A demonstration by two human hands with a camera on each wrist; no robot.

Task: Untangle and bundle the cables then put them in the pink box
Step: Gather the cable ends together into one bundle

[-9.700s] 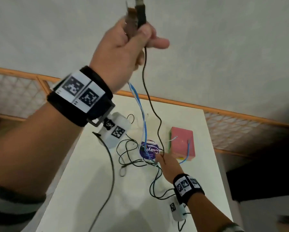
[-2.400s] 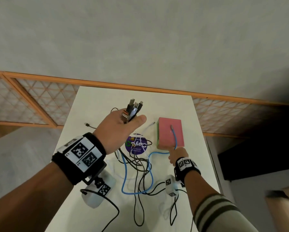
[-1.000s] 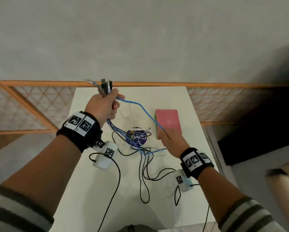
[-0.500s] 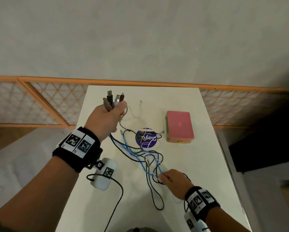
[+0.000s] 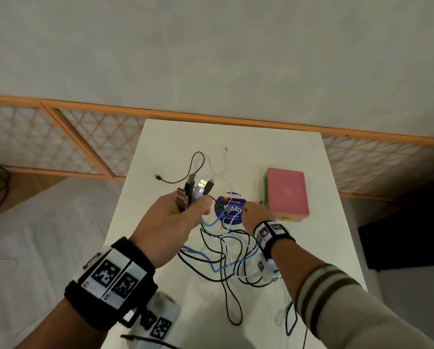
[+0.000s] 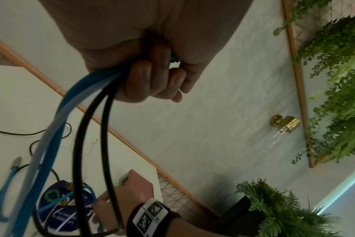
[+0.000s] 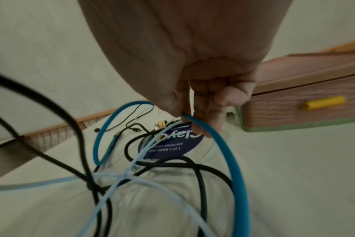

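My left hand [image 5: 171, 217] is raised above the white table [image 5: 165, 142] and grips several cable ends, their USB plugs [image 5: 194, 187] sticking up out of the fist. In the left wrist view blue, pale and black cables [image 6: 75, 128] hang down from the fist. The rest lies as a tangle [image 5: 226, 255] on the table. My right hand [image 5: 255, 214] pinches the blue cable [image 7: 219, 141] between thumb and fingers, just left of the shut pink box [image 5: 286, 192] with its green base and yellow latch [image 7: 324, 102].
A round purple sticker [image 5: 229, 210] lies on the table under the cables. Loose black and white cable ends [image 5: 198, 167] trail toward the far edge. A wooden lattice rail [image 5: 85, 137] runs behind the table. A dark cabinet [image 5: 407, 235] stands to the right.
My right hand has moved from the near tangle up to beside the pink box, drawing the blue cable with it. My left hand has come lower and nearer with the plugs.
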